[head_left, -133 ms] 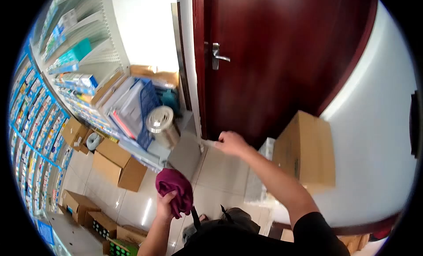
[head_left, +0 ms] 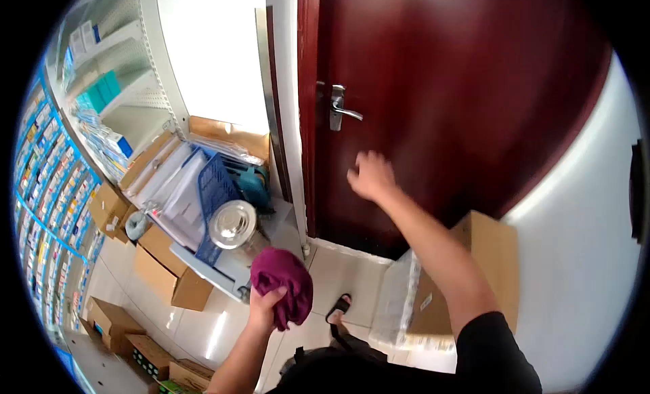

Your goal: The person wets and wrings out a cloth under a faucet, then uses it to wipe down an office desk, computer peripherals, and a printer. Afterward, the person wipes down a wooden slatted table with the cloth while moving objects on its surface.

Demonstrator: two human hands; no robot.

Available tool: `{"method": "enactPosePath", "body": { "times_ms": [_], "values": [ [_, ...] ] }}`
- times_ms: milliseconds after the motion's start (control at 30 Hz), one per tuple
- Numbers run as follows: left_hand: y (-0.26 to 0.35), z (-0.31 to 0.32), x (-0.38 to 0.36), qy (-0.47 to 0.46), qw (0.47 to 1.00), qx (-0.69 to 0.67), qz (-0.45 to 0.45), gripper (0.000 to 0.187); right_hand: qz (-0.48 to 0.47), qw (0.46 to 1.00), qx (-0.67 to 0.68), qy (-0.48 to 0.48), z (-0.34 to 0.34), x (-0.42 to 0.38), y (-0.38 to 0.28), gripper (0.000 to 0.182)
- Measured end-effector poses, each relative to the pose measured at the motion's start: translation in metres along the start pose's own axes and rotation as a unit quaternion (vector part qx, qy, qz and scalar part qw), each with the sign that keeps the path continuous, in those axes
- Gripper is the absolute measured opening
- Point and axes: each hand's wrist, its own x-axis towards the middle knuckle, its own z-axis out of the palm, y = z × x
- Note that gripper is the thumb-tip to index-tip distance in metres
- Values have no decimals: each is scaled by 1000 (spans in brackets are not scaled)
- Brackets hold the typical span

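Note:
My left hand (head_left: 265, 307) is closed around a bundled maroon cloth (head_left: 283, 285), just in front of a metal canister with a round lid (head_left: 233, 224). Raised in front of the dark red door (head_left: 433, 75), my right hand (head_left: 372, 176) has its fingers apart and holds nothing. It is below and to the right of the silver door handle (head_left: 347, 112), apart from it. The door is closed.
A large cardboard box (head_left: 497, 258) stands against the right wall by the door. Left of the doorway, a blue basket (head_left: 215, 184) sits beside papers. Open cartons (head_left: 115, 319) lie on the floor below stocked shelves (head_left: 51, 184).
My right hand has risen from near the door's bottom toward the handle. My left hand and the cloth have shifted slightly right. The view has moved, and a sandaled foot shows further forward.

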Motion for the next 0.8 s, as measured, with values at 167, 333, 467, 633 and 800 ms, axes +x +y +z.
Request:
{"method": "enactPosePath", "body": {
  "times_ms": [167,333,467,633,800],
  "values": [
    [-23,83,149,-5,997,54,51,36,-73,990,-38,115,21,230,35,39],
    [-56,104,285,-1,999,31,9,46,11,975,148,163,125,273,40,26],
    [-122,130,380,-8,997,35,-68,42,-5,951,203,233,157,314,69,22],
    [-103,165,423,-84,993,61,-57,36,92,962,190,171,124,366,93,25],
    [-162,112,441,-76,985,125,-97,44,194,968,115,106,219,404,200,25]
  ]
}}
